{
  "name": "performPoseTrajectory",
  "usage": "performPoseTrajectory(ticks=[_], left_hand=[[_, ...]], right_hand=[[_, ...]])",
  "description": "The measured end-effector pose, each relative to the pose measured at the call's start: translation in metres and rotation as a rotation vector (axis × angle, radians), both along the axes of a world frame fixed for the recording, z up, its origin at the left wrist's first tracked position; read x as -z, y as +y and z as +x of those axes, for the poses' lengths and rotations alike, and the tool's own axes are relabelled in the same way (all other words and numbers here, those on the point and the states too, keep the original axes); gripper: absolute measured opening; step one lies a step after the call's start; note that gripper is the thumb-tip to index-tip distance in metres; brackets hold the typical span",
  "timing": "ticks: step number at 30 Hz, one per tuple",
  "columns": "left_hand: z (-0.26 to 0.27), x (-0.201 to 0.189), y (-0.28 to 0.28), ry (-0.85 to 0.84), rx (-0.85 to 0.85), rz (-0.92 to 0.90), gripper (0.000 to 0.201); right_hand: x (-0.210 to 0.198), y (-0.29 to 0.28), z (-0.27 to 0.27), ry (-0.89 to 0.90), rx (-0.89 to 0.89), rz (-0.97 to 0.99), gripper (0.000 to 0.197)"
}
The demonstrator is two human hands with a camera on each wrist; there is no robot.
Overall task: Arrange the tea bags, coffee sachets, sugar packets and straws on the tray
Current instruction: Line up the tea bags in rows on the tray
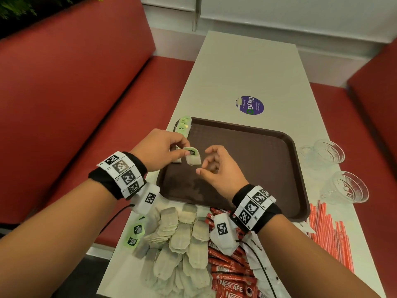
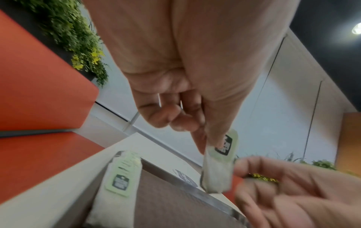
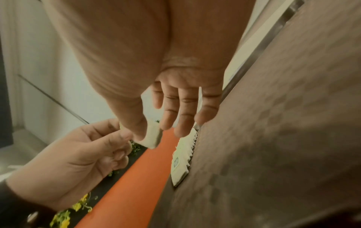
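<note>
My left hand (image 1: 184,151) pinches one tea bag (image 1: 194,159) with a green tag between thumb and fingers, just above the left part of the brown tray (image 1: 257,168). In the left wrist view the tea bag (image 2: 217,172) hangs from the fingertips (image 2: 201,143). My right hand (image 1: 204,161) hovers right beside it with relaxed fingers and holds nothing; its thumb (image 3: 139,132) is close to the bag (image 3: 153,138). A row of tea bags (image 1: 183,125) lies along the tray's left edge. A loose pile of tea bags (image 1: 178,244), red coffee sachets (image 1: 229,265), white sugar packets (image 1: 257,254) and red-striped straws (image 1: 330,233) lie on the table nearer to me.
Two glass cups (image 1: 324,153) (image 1: 343,188) stand right of the tray. A round purple sticker (image 1: 250,105) marks the white table (image 1: 247,67) beyond it. Red bench seats (image 1: 75,93) flank the table on both sides.
</note>
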State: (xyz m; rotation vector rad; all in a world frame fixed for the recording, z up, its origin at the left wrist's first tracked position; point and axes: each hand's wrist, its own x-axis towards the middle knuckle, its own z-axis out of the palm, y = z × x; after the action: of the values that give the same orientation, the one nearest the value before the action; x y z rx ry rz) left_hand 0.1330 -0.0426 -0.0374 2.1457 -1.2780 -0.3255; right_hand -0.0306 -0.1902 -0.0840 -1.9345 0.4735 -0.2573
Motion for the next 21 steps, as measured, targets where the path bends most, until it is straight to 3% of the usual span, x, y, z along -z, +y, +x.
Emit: performPoseTrajectory(ticks=[3, 7, 10, 21], left_hand=[[0.017, 0.004, 0.005, -0.043, -0.065, 0.086, 0.009], [0.042, 0.018, 0.007, 0.015, -0.033, 0.361, 0.012], [0.049, 0.03, 0.004, 0.03, 0.008, 0.486, 0.019], [0.051, 0.042, -0.02, -0.084, -0.141, 0.439, 0.018]], right_hand=[[-0.004, -0.001, -0.009, 0.115, -0.162, -0.12, 0.032], [-0.012, 0.007, -0.009, 0.309, -0.496, -0.3, 0.028], [-0.012, 0.013, -0.007, 0.368, -0.588, -0.335, 0.029], [-0.01, 0.034, -0.008, 0.427, -0.754, -0.6, 0.038]])
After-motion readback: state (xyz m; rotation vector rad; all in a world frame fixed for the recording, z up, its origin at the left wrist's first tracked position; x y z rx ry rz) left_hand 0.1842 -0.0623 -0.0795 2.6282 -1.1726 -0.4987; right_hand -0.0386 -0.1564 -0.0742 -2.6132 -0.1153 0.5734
